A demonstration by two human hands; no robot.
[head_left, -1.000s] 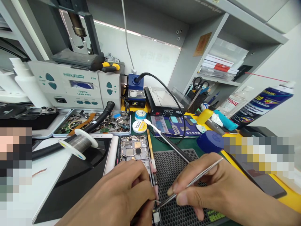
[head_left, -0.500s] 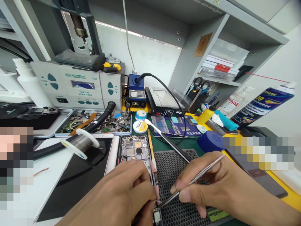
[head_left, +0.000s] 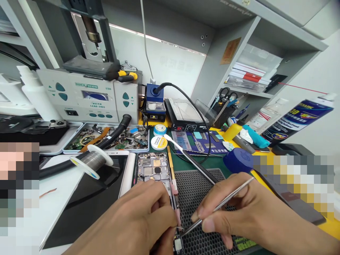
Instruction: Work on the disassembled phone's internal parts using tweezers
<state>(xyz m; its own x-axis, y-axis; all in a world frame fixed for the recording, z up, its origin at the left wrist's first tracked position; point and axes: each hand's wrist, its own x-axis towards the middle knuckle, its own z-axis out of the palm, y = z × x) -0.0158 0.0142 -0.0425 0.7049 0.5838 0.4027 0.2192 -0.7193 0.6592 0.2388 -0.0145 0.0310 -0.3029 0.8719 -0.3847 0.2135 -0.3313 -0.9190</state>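
Note:
My right hand [head_left: 228, 210] holds metal tweezers [head_left: 221, 203] like a pen. Their tips point down and left, at the lower right edge of an opened phone [head_left: 154, 163] with bare circuit boards. My left hand [head_left: 143, 219] rests over the phone's middle, hiding much of it. Its thumb and forefinger are pinched together, and a thin pale wire-like strand [head_left: 180, 228] sticks out from them beside the tweezer tips. Whether the tips touch the strand I cannot tell. A thin gold stick [head_left: 170, 164] with pink parts runs along the phone's right side.
A black honeycomb mat [head_left: 195, 184] lies right of the phone; a white-and-black handled tool [head_left: 186, 154] reaches under my right hand. Leftward are a solder spool [head_left: 92, 161] and a dark-screened tablet [head_left: 87, 209]. Behind stand a parts tray [head_left: 127, 141], small tubs [head_left: 159, 142] and a hot-air station [head_left: 87, 95].
The view has shifted very slightly. Both hands keep almost the same pose, the tweezers still at the phone's lower right edge near the strand.

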